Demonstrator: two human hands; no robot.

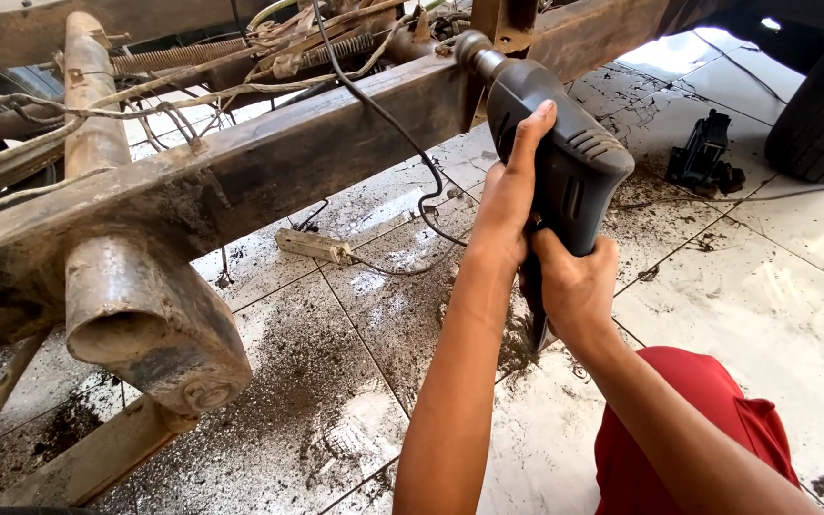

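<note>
Right of centre in the frame, both hands grip a dark grey electric drill [550, 162]. Its long axis runs from lower right to upper left, with the nose pointing up and left at a rusty steel beam [269, 162] that crosses the upper half of the frame on a slant. The left hand [507, 205] wraps the side of the body, fingers pressed together and stretched along the casing. The right hand [574, 286] is clenched around the handle below. A black cord [388, 124] hangs over the beam. A power strip [312, 246] lies on the dirty tiled floor [764, 305] beneath.
</note>
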